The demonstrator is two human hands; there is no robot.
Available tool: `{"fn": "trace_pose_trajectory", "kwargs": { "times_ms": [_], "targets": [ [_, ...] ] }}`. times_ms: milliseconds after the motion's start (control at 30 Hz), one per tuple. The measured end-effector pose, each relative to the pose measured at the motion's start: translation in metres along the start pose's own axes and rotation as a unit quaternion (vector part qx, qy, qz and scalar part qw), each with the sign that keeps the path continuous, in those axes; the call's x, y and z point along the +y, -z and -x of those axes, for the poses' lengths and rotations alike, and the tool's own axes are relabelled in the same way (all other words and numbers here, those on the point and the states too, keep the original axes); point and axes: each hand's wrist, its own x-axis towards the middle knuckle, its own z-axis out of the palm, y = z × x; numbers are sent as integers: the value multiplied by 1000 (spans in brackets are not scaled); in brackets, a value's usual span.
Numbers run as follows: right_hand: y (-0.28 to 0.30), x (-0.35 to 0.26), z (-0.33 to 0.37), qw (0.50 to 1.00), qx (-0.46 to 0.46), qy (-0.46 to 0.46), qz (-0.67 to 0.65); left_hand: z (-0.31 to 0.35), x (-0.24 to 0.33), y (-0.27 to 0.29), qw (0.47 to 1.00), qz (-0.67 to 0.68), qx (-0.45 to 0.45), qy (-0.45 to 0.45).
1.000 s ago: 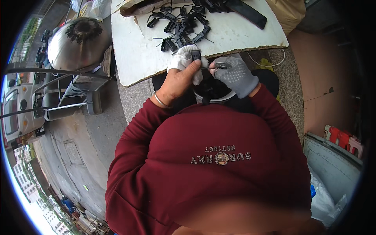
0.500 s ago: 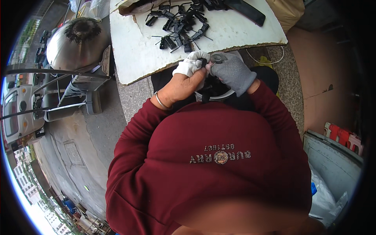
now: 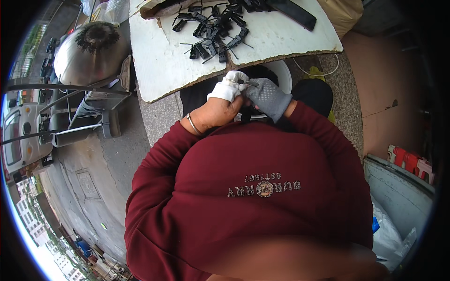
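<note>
My left hand [image 3: 228, 93], with white glove cloth over its fingers and a bangle at the wrist, is closed just off the near edge of the white board. Against its fingertips presses my right hand [image 3: 269, 97], in a grey dotted glove, also closed. Whatever small thing lies between the fingers is too hidden to name. Below and behind the hands a white bucket [image 3: 286, 77] stands between my knees, with dark contents partly covered by the hands. Beyond them, several small black plastic parts [image 3: 213, 35] with thin wire-like tails lie heaped on the board.
The worn white board [image 3: 164, 65] has a rough, chipped near edge. A black phone-like slab [image 3: 295, 14] lies at its far right. A rounded metal vessel [image 3: 91, 54] on a frame stands to the left. At the right is a grey bin [image 3: 398, 187].
Both hands have drawn slightly down toward my body, away from the board's edge. More of the bucket shows; the small black piece seen at the left fingers is now hidden.
</note>
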Motion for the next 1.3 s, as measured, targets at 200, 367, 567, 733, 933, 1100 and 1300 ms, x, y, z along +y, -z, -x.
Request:
{"fn": "trace_pose_trajectory", "kwargs": {
  "times_ms": [200,367,567,733,933,1100,1300],
  "targets": [
    [28,-14,-34,946,175,75,261,-9,-2,16,989,-124,28,71],
    [66,-14,-56,870,177,64,455,-34,-10,-4,992,-109,30,61],
    [93,6,-59,854,254,75,448,-54,-4,-15,936,247,143,206],
    [94,-10,-15,888,298,193,292,-71,-5,1,859,443,144,212],
    [91,-2,17,894,143,244,347,-93,29,-18,825,508,164,185],
    [102,-21,57,902,183,191,342,-100,59,-48,885,351,224,210],
    [109,-26,75,894,293,242,237,-97,81,-76,928,305,144,156]
  ]
}}
